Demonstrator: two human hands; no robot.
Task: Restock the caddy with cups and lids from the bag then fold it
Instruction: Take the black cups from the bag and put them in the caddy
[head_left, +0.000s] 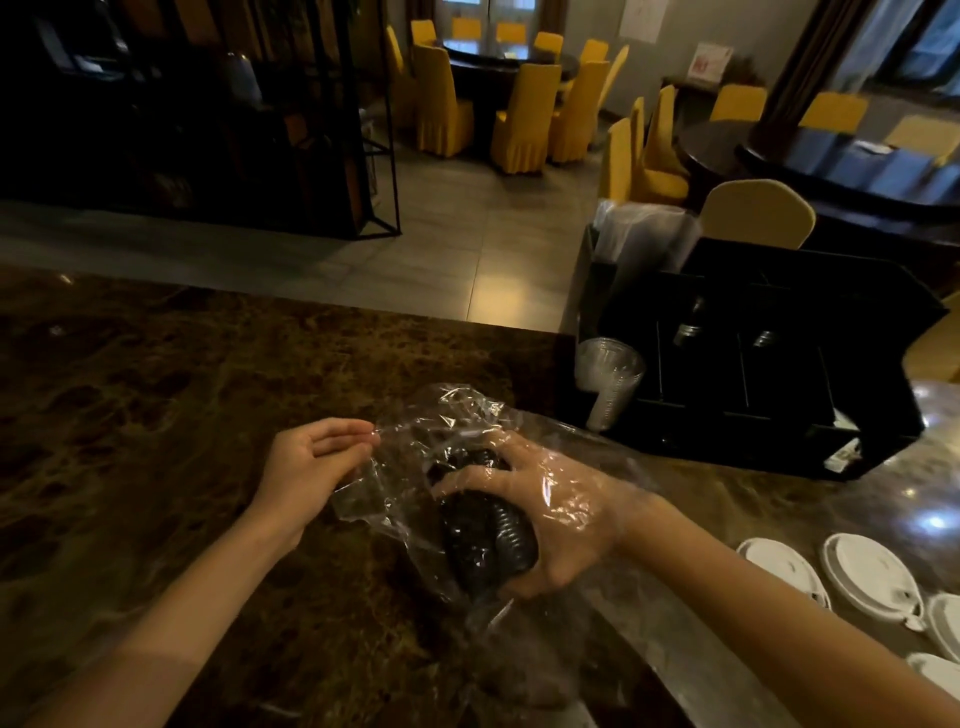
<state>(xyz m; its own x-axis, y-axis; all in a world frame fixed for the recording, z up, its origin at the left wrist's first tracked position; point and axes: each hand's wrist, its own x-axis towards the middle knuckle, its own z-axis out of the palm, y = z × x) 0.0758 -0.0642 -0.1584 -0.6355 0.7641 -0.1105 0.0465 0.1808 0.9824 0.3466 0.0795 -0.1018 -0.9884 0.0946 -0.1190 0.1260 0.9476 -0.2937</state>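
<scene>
- Fingers of the right hand (545, 512), reaching inside the clear bag (415, 467), curl round a stack of black lids (488, 535).
- Left hand (317, 467) pinches the bag's edge between thumb and fingertips.
- Bag lies on the marble counter (156, 415).
- Black caddy (753, 358) stands to the right, clear cups (608, 379) at its left end.
- White lids (872, 577) lie near the right forearm.

One head-worn wide-angle view looks forward and down, close above the hands (431, 493) on the tabletop (156, 395), room beyond.

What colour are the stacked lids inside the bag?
Black, a ribbed stack of lids gripped by the right hand inside the clear bag; head view.
</scene>
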